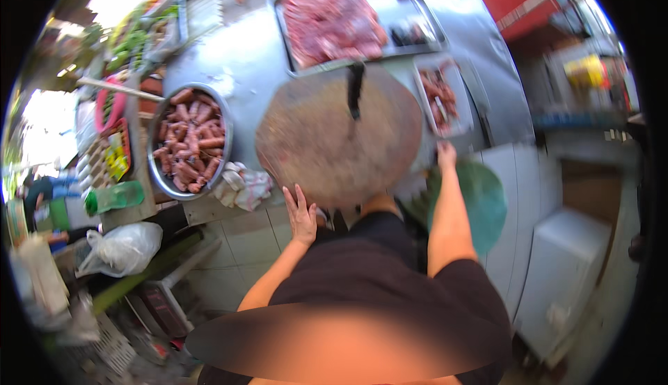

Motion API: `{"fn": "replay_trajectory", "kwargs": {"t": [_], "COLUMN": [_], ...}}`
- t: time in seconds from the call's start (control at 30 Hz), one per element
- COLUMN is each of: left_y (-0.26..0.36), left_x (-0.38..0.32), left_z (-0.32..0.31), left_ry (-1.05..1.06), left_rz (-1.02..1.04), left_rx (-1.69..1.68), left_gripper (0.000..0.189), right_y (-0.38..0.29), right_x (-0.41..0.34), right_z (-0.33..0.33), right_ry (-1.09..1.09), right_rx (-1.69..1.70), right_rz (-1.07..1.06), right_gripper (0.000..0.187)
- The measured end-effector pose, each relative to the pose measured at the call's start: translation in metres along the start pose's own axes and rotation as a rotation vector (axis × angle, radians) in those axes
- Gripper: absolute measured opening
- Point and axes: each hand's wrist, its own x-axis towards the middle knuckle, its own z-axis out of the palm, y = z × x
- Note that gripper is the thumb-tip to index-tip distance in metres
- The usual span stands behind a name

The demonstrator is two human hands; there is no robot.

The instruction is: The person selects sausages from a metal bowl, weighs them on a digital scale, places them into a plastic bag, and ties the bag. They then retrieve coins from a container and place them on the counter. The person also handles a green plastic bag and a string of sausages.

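Note:
A broad round wooden chopping block [334,140] stands in front of me. A knife [356,90] with a black handle is on it; blur hides how its blade meets the wood. My left hand [302,220] is at the block's near left edge, fingers apart and nothing in it. Over to the right, my right hand [446,155] is at the table's near edge, just below a white tray [463,124] of small meat pieces [438,93]. Its fingers are blurred, so its grip is unclear. Left of the block, a metal basin [228,150] holds many sausages [190,140].
Behind the block, a metal tray [412,51] holds raw meat [334,25] on the metal-topped table [240,46]. Crumpled cloths [245,187] lie beside the basin. A green round stool [485,207] is by my right arm. Leftward are a green bottle [117,197] and a plastic bag [125,249].

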Motion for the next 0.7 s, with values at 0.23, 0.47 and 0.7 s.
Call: {"fn": "replay_trajectory", "kwargs": {"t": [0.23,0.47,0.7], "left_y": [-0.027,-0.056,-0.067], "left_x": [-0.048,-0.057,-0.092], "left_z": [0.008,0.131,0.263], "left_ry": [-0.263,-1.064,-1.444], "left_rz": [0.566,0.072,-0.275], "left_rx": [0.069,0.39,0.207], "left_gripper": [0.013,0.024,0.044], "right_y": [0.025,-0.025,-0.05], "right_x": [0.013,-0.021,-0.044], "right_z": [0.002,-0.005,0.006], "right_ry": [-0.096,0.078,0.117], "right_rx": [0.294,-0.163,-0.35], "right_rz": [0.146,-0.19,-0.259], "right_gripper": [0.01,0.026,0.017]}}
